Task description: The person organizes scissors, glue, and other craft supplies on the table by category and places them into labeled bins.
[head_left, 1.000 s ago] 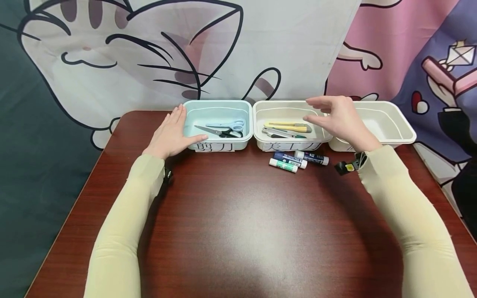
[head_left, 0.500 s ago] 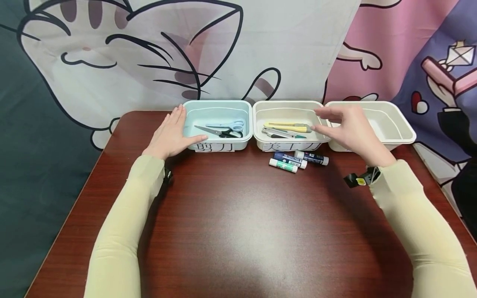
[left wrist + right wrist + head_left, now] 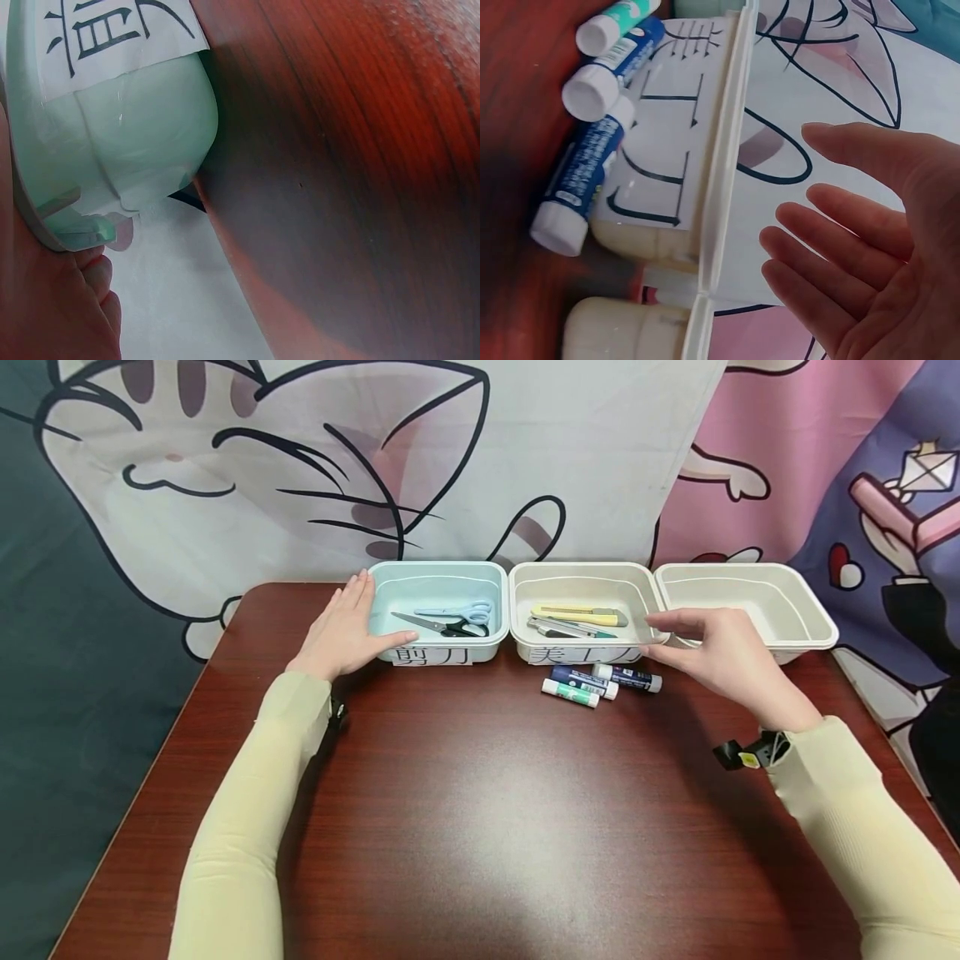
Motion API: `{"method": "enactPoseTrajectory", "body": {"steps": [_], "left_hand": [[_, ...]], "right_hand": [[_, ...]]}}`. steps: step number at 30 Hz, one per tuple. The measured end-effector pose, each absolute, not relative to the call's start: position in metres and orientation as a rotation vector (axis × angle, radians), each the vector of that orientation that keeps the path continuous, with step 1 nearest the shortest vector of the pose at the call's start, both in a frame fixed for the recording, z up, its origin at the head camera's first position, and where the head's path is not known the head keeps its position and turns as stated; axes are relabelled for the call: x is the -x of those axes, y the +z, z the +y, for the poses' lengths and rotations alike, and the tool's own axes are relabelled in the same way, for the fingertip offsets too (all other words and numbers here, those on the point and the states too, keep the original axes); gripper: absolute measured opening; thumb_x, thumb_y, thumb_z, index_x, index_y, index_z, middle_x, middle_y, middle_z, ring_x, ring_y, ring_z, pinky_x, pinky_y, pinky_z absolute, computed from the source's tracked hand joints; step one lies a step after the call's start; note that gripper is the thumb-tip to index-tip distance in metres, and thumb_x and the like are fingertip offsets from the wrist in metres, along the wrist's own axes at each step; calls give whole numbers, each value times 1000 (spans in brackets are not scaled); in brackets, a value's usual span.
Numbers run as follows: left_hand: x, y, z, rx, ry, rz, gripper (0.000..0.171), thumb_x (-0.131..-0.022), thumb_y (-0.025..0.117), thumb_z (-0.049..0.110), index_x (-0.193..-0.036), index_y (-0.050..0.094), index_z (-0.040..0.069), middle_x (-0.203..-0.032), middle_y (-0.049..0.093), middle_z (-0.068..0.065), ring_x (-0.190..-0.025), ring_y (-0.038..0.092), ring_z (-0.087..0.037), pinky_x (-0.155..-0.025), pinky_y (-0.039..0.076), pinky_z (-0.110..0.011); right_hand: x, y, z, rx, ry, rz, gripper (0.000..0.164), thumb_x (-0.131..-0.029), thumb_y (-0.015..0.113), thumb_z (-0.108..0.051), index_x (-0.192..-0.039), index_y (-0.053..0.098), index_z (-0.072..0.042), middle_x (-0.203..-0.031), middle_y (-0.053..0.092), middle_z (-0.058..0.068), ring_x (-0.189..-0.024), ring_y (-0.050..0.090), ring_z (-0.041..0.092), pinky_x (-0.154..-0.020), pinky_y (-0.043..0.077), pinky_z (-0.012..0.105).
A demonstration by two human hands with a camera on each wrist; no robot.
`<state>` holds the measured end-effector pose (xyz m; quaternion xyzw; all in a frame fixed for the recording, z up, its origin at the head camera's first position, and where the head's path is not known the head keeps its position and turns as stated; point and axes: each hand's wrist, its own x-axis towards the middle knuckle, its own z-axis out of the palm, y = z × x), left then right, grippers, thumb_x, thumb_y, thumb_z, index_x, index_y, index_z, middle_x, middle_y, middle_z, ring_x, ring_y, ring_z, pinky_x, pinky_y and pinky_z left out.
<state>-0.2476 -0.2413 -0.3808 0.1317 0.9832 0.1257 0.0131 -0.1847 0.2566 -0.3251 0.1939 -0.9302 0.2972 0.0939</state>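
My left hand (image 3: 341, 631) rests against the left end of the light blue bin (image 3: 438, 581), fingers straight and thumb over its front rim. In that bin lie light blue scissors (image 3: 474, 612) and black-handled scissors (image 3: 459, 629). My right hand (image 3: 731, 652) holds nothing; its fingers are relaxed, near where the middle cream bin (image 3: 570, 578) and the right cream bin (image 3: 757, 585) meet. The middle bin contains yellow utility knives (image 3: 581, 617) and grey ones. In front of it lie a green glue stick (image 3: 570, 693) and two dark blue glue sticks (image 3: 630, 678).
The three bins stand in a row at the back of the brown table (image 3: 480, 827), before a printed cloth (image 3: 600, 443). Paper labels (image 3: 667, 127) are on the fronts of the blue and middle bins. No contents show in the right bin.
My right hand has moved back toward me and to the right, from above the middle bin to beside its right front corner. My left hand has stayed in place.
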Motion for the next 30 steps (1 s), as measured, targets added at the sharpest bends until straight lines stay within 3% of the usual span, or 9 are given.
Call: {"method": "enactPoseTrajectory", "body": {"steps": [11, 19, 23, 30], "left_hand": [[248, -383, -242, -409, 385, 3063, 123, -86, 45, 86, -161, 1, -1, -169, -2, -14, -155, -3, -26, -124, -2, -40], [248, -382, -241, -410, 376, 3064, 123, -86, 44, 86, -161, 1, -1, -169, -2, -14, -155, -2, -26, -124, 0, -41], [248, -381, -241, -413, 372, 3067, 123, -86, 44, 86, -161, 2, -2, -169, -1, -15, -155, 0, -28, -124, 0, -41], [248, -381, -242, -415, 376, 3066, 122, -86, 44, 85, -161, 2, -2, -169, -1, -15, -155, -1, -28, -124, -2, -40]], "right_hand": [[171, -342, 265, -599, 824, -2809, 39, -80, 90, -23, -115, 79, -9, -107, 76, 8, -101, 69, 23, -81, 42, 10], [168, -361, 268, -613, 830, -2872, 43, -81, 88, -20, -120, 76, -7, -112, 74, 10, -109, 65, 27, -89, 45, 42], [172, -372, 270, -631, 826, -2872, 44, -80, 89, -21, -120, 77, -9, -110, 75, 7, -105, 65, 26, -87, 45, 40], [182, -390, 271, -650, 818, -2886, 44, -79, 90, -19, -120, 77, -9, -103, 74, 6, -84, 60, 23, -75, 43, 34]]}}
